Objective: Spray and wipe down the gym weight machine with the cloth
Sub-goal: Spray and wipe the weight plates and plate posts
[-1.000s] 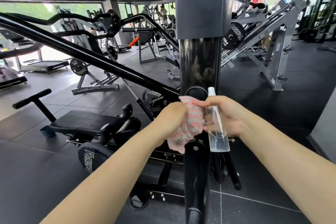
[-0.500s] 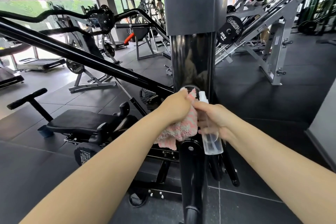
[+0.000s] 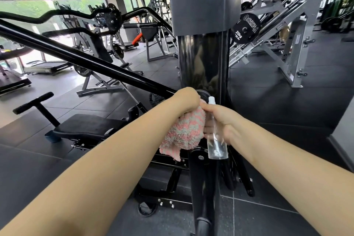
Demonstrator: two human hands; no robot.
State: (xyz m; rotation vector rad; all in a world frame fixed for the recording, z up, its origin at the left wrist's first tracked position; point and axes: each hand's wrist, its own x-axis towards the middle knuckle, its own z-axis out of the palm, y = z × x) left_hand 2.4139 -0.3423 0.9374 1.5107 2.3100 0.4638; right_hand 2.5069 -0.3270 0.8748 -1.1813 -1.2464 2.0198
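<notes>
Two closed grips: left hand (image 3: 186, 99) around cloth (image 3: 184, 130), right hand (image 3: 220, 120) around spray bottle (image 3: 216, 144).

The black weight plate (image 3: 245, 28) reads "20kg"; other lettering is unreadable.

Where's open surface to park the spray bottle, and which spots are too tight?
Free: the black seat pad, bare between the T-handle post and the left hand; floor tiles right of the glossy column. Crowded: around the pivot, where the cloth, spray bottle and right hand bunch together.
</notes>
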